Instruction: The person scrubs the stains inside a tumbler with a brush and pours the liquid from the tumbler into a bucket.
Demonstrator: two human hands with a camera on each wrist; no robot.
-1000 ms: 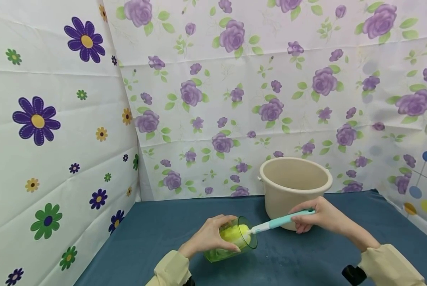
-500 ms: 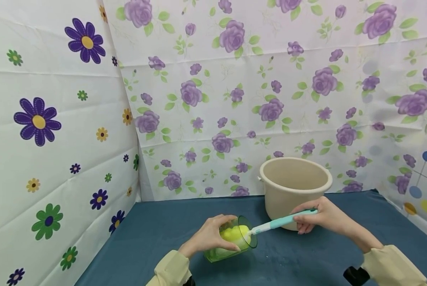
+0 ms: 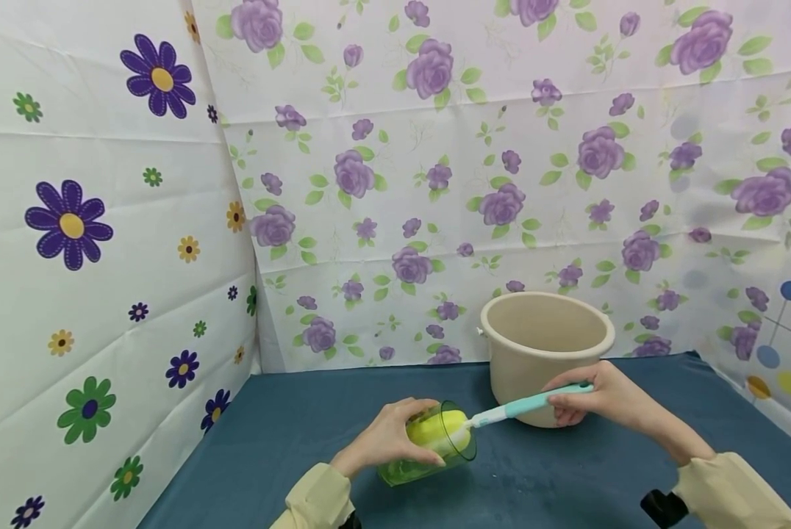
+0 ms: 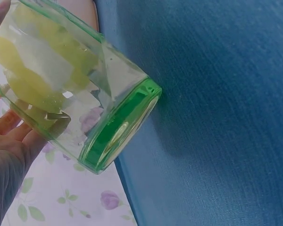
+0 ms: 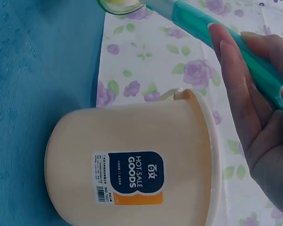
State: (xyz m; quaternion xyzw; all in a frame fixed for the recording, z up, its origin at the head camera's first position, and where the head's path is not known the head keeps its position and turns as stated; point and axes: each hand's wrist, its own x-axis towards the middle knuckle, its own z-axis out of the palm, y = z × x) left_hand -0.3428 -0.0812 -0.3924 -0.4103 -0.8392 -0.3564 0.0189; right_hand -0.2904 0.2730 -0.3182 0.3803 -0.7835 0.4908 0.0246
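Note:
My left hand [image 3: 390, 435] grips a clear green glass [image 3: 405, 471], tilted on its side with its mouth toward the right. In the left wrist view the glass's thick green base [image 4: 120, 127] points down close to the blue cloth. Inside the glass sits the yellow and white sponge head [image 3: 455, 429] of a cup brush. My right hand [image 3: 600, 400] holds the brush's turquoise and white handle [image 3: 528, 404] near its end, between thumb and fingers. The right wrist view shows the fingers along the turquoise handle [image 5: 198, 23], with the rim of the glass [image 5: 120, 6] at the top edge.
A beige bucket [image 3: 501, 367] stands at the back right, just behind my right hand; its label [image 5: 134, 178] faces the right wrist camera. Blue cloth [image 3: 290, 411] covers the table, with water drops [image 5: 28, 56] on it. Flowered sheets [image 3: 369, 220] hang behind and to the left.
My right hand has shifted slightly to the right, drawing the brush a little way out of the glass. The left hand and the glass have stayed nearly in place.

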